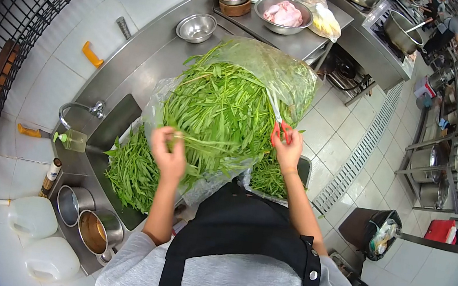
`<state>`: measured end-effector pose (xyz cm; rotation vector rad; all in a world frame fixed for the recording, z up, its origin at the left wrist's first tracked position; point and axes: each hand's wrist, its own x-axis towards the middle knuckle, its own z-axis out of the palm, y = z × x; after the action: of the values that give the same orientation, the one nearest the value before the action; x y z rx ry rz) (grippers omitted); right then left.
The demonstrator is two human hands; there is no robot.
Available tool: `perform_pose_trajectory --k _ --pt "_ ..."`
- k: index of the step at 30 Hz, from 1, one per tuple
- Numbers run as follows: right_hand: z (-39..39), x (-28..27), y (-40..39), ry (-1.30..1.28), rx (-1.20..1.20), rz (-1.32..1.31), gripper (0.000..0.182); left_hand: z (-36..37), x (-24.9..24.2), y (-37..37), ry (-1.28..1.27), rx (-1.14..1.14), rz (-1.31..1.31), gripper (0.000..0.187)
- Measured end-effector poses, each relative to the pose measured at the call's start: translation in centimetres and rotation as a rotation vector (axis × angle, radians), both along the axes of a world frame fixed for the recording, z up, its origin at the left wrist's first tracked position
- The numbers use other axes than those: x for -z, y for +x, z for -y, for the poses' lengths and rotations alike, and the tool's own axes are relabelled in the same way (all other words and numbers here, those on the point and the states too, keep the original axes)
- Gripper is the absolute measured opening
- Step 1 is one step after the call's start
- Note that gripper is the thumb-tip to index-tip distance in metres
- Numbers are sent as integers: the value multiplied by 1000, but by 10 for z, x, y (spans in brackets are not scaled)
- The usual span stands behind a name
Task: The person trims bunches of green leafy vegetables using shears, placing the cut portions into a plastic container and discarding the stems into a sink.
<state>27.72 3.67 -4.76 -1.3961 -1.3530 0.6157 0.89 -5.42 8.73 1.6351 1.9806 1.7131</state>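
My right hand (pixel 289 148) is closed around the red handles of a pair of scissors (pixel 274 106), whose blades point up and away over the greens. My left hand (pixel 170 155), slightly blurred, pinches a small bunch of long leafy stems (pixel 205 143). Between and beyond my hands, a big heap of leafy greens (pixel 223 98) fills an open clear plastic bag (pixel 293 79). More cut greens (pixel 132 173) lie in the sink at the left. Another pile of greens (pixel 269 175) sits below my right hand, partly hidden by the bag.
At the left are a faucet (pixel 78 112), a soap bottle (pixel 72 140) and metal pots (pixel 97 230). A steel bowl (pixel 196 27) stands on the counter behind the bag. Farther back, raw meat (pixel 283 14) fills another bowl. A bin (pixel 367 224) stands on the floor at right.
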Motion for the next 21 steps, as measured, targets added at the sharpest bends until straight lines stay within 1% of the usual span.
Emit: perform_pose_trajectory --k 2,3,5,7,8,10,11,12,13,14,16,18,19,20,21 --pt "-23 -12 -18 43 108 181 29 9 -11 -38 88 -198 -57 11" --pt "-27 -8 -22 49 97 173 29 15 -14 -59 92 -257 -105 11" --pt "-36 6 -21 -97 42 156 26 32 -17 -98 66 -378 -161 12" --pt "-23 12 -14 -130 38 131 25 50 -10 -128 2 -486 -190 14" --pt "-10 15 -9 -170 47 112 23 60 2 -147 -84 -497 -233 16" --pt "21 12 4 -84 12 31 23 77 25 -174 -353 -454 -216 27" --pt "37 19 16 -204 -14 39 23 81 30 -171 -356 -462 -211 27" --pt "53 30 29 -324 -36 45 24 83 34 -166 -658 -574 -330 35" --pt "68 39 40 -211 -27 168 25 82 38 -161 -960 -676 -450 44" --pt "83 46 47 -97 -17 290 27 74 44 -159 -895 -606 -372 50" --pt "108 43 56 -138 36 274 29 42 49 -136 -520 -458 -393 37" --pt "121 39 57 -164 61 245 30 -6 44 -96 -336 -240 -303 23" --pt "124 38 58 -159 71 218 30 -29 32 -66 -259 -110 -292 15" --pt "126 37 57 -151 83 191 30 -51 35 -45 -141 23 -317 14" --pt "126 31 54 -173 69 168 30 -70 36 -21 -161 114 -318 15"
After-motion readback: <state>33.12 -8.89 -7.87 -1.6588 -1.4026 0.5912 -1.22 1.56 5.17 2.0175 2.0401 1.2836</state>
